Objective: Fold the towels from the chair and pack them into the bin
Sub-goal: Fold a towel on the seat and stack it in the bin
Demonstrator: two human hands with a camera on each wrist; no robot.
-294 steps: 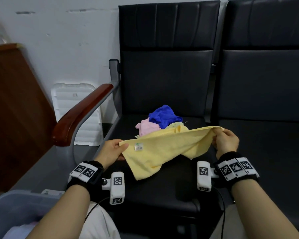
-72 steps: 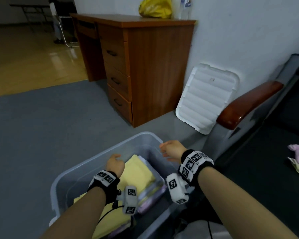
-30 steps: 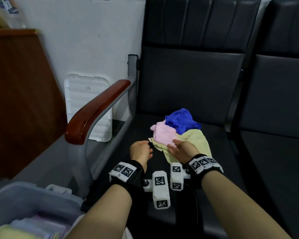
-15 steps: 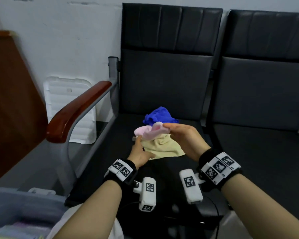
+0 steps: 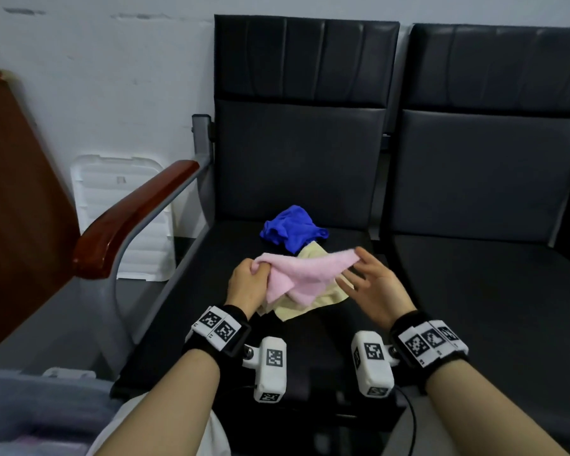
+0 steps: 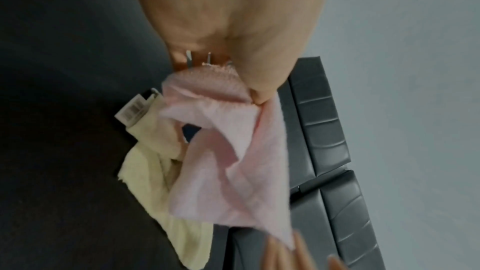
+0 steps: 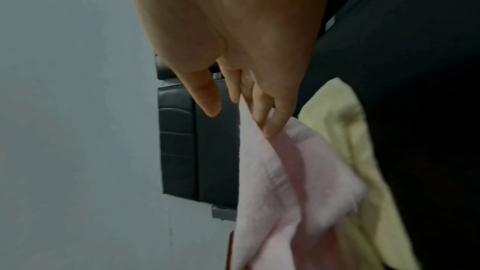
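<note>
Left to right, w/ the chair (image 5: 297, 166) as landmark. Bin (image 5: 20, 399) sits on the floor left of the chair, near its front corner; only its blurred rim shows, contents not clear.

Left hand (image 5: 246, 286) is over the chair seat, fingers curled tight round one end of the pink towel (image 5: 305, 273); the wrist view shows thumb and fingers bunching the cloth. The towel hangs between both hands just above the seat, sagging in the middle w/ loose folds. Right hand (image 5: 371, 287) is at the other end: thumb and forefinger pinch the corner, other fingers spread straight. That grip looks light.

Handling, as a guess: towel is soft, limp, light, not fragile, not slippery. It won't keep a shape by itself, so take it by two corners of one edge and pull taut before folding. Left hand has a bunch, not a corner, so it prob. needs to slide out to one.

Count: 3 towels at the chair. 1 pink, in hand; 1 yellow towel (image 5: 306, 306) flat on the seat under it; 1 blue towel (image 5: 292, 227) crumpled further back toward the backrest. 1 bin.
</note>
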